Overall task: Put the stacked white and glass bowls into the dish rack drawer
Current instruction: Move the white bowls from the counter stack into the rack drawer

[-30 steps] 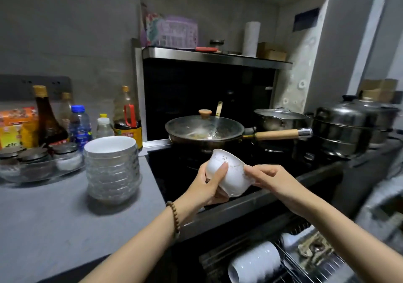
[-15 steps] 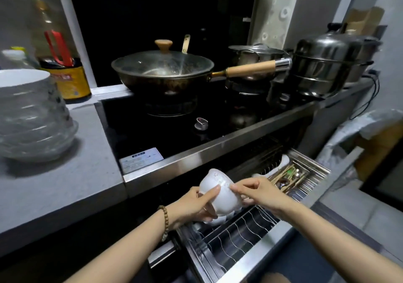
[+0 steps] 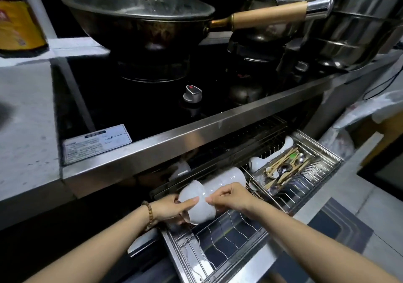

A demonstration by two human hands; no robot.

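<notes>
We note a lidded wok point(image 3: 139, 21) on the black stove point(image 3: 135, 108), and under it the dish rack drawer point(image 3: 231, 232) standing open, a row of white bowls point(image 3: 229, 178) on their sides at its back. One white bowl point(image 3: 200, 208) is tilted over the rack's left end, just beside that row. The left hand point(image 3: 170, 208) grips its wall, thumb across; the right hand point(image 3: 233, 197) pinches its rim with curled fingers.
</notes>
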